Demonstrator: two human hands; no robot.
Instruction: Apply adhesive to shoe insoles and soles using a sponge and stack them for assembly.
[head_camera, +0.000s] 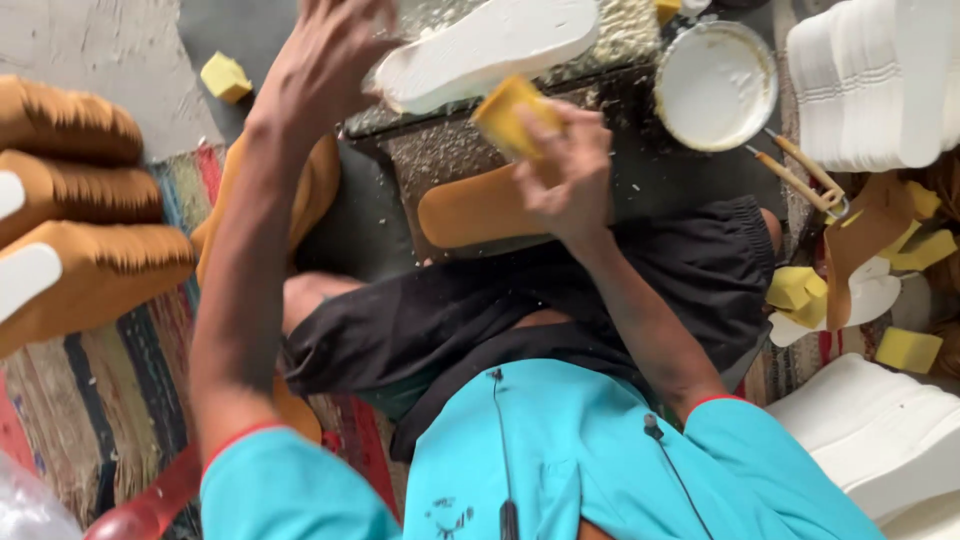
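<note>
Floor-level workspace, striped rug at lower left of frame, dark glue-spattered board at upper centre.

Right hand (565, 170): fingers clamped on a yellow sponge block (512, 115), pinched from the side so its flat face meets the underside of the white foam sole (490, 45); judged a grip for wiping or spreading.

Left hand (325, 60): at top centre, fingers curled against the near end of the white foam sole, propping it tilted above the board; fingertips leave the frame, so full closure cannot be told.

Tan sole (470, 205) lies flat on the board just below the right hand, within easy reach.

White round tin (715, 85), upper right, open, white paste inside, near the sponge hand. No labels or signs legible.

Stacks: tan-edged soles (80, 190) at left; white soles (880, 80) at upper right. Spare yellow sponge pieces (800, 290) at right edge.
</note>
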